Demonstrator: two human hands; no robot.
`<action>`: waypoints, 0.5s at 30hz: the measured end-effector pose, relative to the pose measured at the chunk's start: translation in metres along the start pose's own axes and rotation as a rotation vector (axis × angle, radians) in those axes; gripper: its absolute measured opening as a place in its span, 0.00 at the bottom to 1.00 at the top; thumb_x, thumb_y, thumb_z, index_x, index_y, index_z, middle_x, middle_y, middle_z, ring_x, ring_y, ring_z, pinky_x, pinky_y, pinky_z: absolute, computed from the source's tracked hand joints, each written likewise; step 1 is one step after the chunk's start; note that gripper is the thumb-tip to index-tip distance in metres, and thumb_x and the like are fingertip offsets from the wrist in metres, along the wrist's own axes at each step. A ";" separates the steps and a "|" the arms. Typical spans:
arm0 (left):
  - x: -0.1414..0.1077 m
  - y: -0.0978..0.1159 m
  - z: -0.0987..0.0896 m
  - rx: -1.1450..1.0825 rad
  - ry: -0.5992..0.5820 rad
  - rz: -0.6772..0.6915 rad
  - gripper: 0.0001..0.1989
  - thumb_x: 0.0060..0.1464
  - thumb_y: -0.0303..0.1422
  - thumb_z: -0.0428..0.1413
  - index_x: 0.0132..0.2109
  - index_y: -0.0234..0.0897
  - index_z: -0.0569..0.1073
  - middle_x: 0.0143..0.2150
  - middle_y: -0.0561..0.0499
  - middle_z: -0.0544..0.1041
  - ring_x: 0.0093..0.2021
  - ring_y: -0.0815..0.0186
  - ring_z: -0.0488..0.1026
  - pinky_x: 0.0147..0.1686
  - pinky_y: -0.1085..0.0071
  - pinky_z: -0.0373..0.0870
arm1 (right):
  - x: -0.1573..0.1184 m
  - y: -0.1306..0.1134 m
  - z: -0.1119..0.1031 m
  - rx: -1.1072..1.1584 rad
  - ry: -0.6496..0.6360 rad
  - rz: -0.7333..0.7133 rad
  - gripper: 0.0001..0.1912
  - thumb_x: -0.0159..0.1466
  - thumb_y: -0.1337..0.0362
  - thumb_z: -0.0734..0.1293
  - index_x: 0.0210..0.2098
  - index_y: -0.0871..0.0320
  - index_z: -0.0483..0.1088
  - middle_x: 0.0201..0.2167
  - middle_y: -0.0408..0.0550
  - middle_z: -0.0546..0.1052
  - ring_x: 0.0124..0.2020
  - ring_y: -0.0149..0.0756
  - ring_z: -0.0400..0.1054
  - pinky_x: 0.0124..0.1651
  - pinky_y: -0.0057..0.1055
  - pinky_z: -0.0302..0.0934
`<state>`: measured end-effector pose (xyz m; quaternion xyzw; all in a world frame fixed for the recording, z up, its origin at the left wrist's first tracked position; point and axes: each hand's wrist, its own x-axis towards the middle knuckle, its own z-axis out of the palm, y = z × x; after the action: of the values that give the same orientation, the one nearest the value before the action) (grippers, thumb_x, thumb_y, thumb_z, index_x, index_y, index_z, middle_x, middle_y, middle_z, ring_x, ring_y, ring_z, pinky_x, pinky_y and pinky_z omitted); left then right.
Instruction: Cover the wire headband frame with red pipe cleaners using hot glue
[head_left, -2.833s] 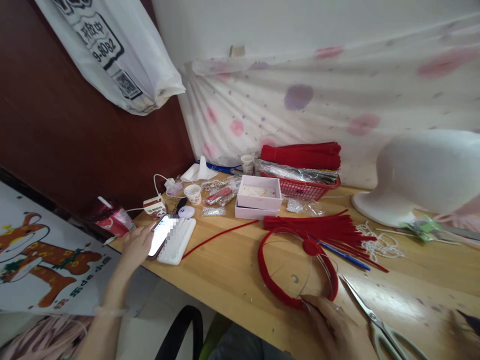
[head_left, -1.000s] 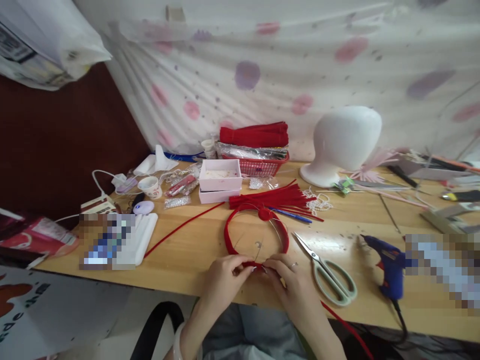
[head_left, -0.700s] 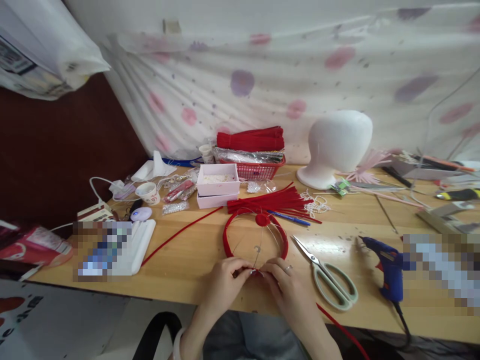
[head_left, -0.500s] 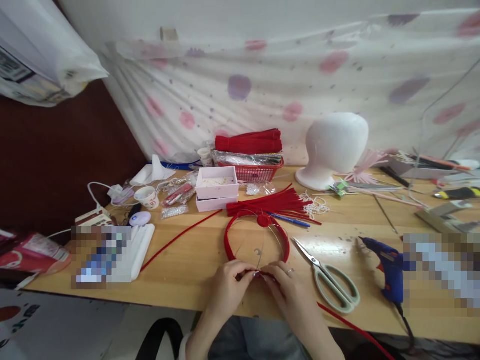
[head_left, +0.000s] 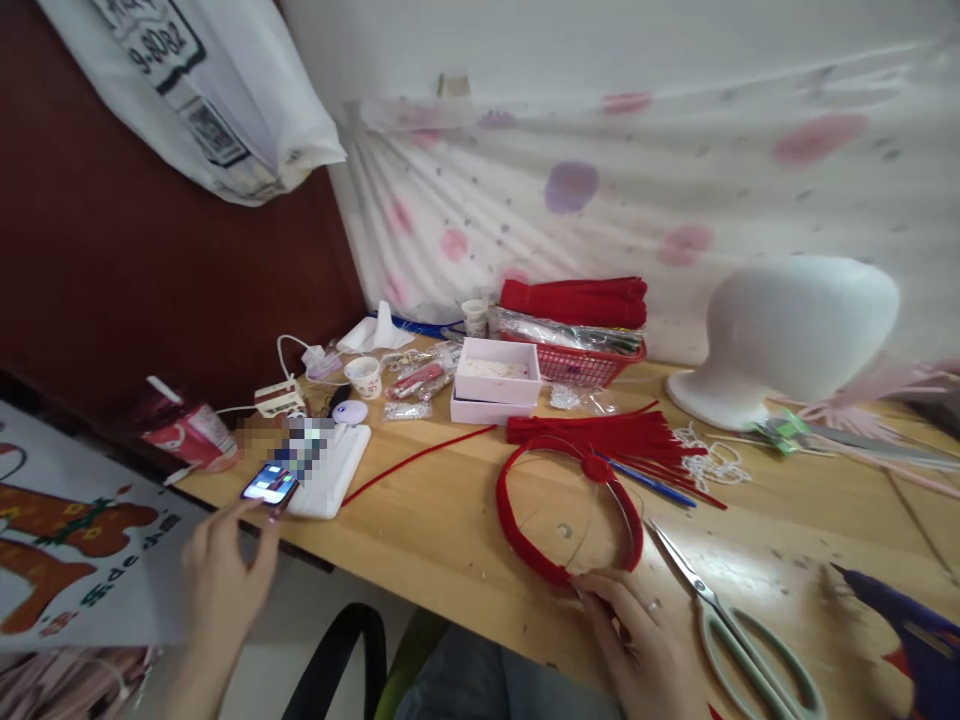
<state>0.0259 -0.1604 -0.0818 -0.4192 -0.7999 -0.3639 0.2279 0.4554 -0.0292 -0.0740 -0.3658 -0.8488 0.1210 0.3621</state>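
My left hand (head_left: 229, 560) reaches to the phone (head_left: 268, 484) at the left, its fingertips at the lower edge of the lit screen. Its thumb and fingers are apart and hold nothing. With fingers closed, my right hand (head_left: 641, 635) grips the near edge of a red fabric-wrapped headband (head_left: 508, 518), which lies as a ring on the table. Thin wires cross the ring, and a round red piece (head_left: 596, 468) sits at its far side. Beyond it lies a bundle of red velvety strips (head_left: 592, 437), with a blue pen (head_left: 652, 483) beside them.
Scissors (head_left: 739, 640) lie right of the headband, and a blue glue gun (head_left: 900, 625) is farther right. A white foam head (head_left: 799, 325) stands behind. White boxes (head_left: 495, 410), a red basket (head_left: 592, 365) and a paper cup (head_left: 364, 377) line the back. A drink cup (head_left: 191, 435) stands far left.
My left hand has let go of the headband and moved left to the phone. My right hand still holds the ring's near edge. The view has turned left.
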 end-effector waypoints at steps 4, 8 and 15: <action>0.001 -0.043 0.005 0.045 -0.113 -0.034 0.29 0.62 0.49 0.45 0.57 0.32 0.72 0.58 0.30 0.71 0.63 0.38 0.65 0.61 0.37 0.61 | -0.002 0.006 0.003 -0.040 0.021 0.015 0.09 0.73 0.63 0.61 0.43 0.52 0.73 0.39 0.45 0.81 0.38 0.33 0.79 0.42 0.24 0.73; -0.010 -0.045 0.011 0.100 -0.148 -0.045 0.26 0.65 0.45 0.41 0.57 0.38 0.75 0.69 0.33 0.57 0.70 0.37 0.55 0.64 0.35 0.54 | -0.004 0.013 0.007 -0.067 0.005 -0.037 0.09 0.72 0.61 0.61 0.44 0.52 0.74 0.40 0.46 0.82 0.39 0.33 0.80 0.44 0.24 0.73; -0.020 -0.044 0.011 0.074 -0.173 0.004 0.24 0.66 0.43 0.44 0.56 0.38 0.77 0.72 0.36 0.52 0.72 0.38 0.49 0.67 0.37 0.48 | -0.006 0.014 0.004 -0.104 -0.032 -0.025 0.10 0.73 0.59 0.60 0.45 0.52 0.73 0.40 0.45 0.82 0.38 0.32 0.80 0.42 0.21 0.74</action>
<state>-0.0008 -0.1784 -0.1192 -0.4419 -0.8287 -0.2962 0.1741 0.4627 -0.0236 -0.0869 -0.3714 -0.8642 0.0780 0.3303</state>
